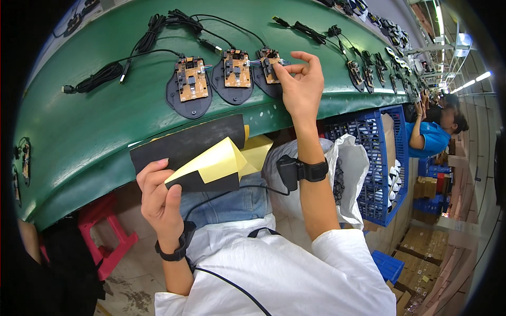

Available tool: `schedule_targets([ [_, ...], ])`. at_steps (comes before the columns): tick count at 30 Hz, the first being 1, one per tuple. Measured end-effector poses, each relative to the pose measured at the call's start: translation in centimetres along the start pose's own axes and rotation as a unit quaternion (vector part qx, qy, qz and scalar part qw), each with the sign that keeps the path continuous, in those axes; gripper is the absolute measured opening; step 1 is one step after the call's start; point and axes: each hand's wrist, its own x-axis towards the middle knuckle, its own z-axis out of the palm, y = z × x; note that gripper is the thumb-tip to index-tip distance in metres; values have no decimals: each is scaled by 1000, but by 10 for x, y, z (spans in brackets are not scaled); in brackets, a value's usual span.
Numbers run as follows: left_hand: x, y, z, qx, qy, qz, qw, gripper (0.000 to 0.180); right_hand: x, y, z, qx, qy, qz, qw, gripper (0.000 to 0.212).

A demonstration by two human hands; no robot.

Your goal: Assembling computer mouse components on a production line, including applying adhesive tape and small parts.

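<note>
My left hand (158,203) is closed on a sheet with a black face and pale yellow backing (219,160), partly folded back, above my lap at the table edge. My right hand (303,81) reaches over the table with its fingers apart. Its thumb touches or hovers just over the tan circuit board (270,66) of the rightmost of three computer mouse bases in front of me. The middle mouse base (234,95) and the left mouse base (191,108) lie beside it, each with a tan board in a dark shell.
Black cables (153,34) run coiled across the green table (121,110). More mouse bases (354,73) line the right side. Below stand a blue crate (385,174), a white sack (356,158) and a red stool (108,231). A person in blue (428,138) sits farther right.
</note>
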Motion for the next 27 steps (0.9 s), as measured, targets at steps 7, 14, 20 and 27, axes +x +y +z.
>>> schedule_targets([
  [7, -1, 1, -3, 11, 11, 1, 1000, 21, -7, -18, -13, -265, -4, -114, 957, 36],
  [14, 7, 5, 4, 11, 7, 16, 1000, 20, -48, -3, -37, -290, -79, -235, 924, 32],
  [20, 4, 6, 3, 29, -1, 7, 1000, 15, -91, -59, -38, -104, -113, -320, 935, 31],
  [27, 6, 9, 3, 35, -8, 11, 999, 13, -135, -72, -1, -16, -184, -333, 925, 25],
])
